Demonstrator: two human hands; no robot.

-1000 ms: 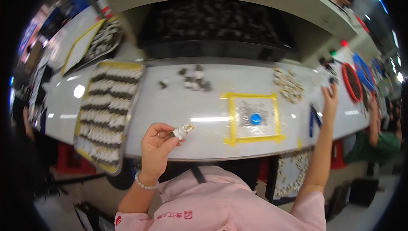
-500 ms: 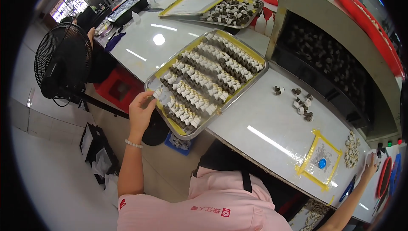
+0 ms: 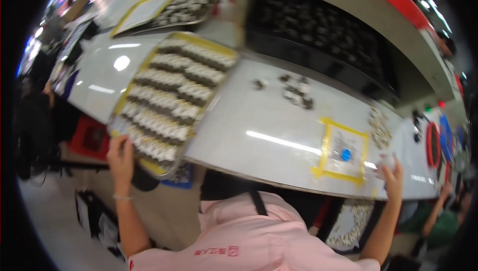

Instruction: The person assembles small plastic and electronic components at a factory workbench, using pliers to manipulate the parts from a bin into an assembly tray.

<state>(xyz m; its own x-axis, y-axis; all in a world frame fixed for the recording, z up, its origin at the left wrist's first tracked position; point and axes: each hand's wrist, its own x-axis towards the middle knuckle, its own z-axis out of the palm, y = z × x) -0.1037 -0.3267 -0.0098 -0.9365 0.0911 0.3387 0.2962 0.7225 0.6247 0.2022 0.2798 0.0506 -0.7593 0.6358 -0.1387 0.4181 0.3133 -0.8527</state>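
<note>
My left hand is at the near left corner of a metal tray with yellow edging. Its fingers are blurred by motion, so I cannot make out whether they hold anything. Slanting rows of small white-and-dark pieces fill most of this tray. On the right side, my right hand is closed on a small whitish thing, too blurred to name, just above the table. Left of that hand, a yellow-taped square on the tabletop holds a blue round piece among tiny bits.
A dark-fronted machine stands along the back. Loose white-and-dark pieces lie before it, and a pile of small pale pieces lies farther right. A second tray is at the back left. Another person's arm shows at far right.
The view has swung to the right, and the picture is blurred. My right hand has come back from the far right with a whitish thing in it. My left hand stays at the tray's corner.
</note>
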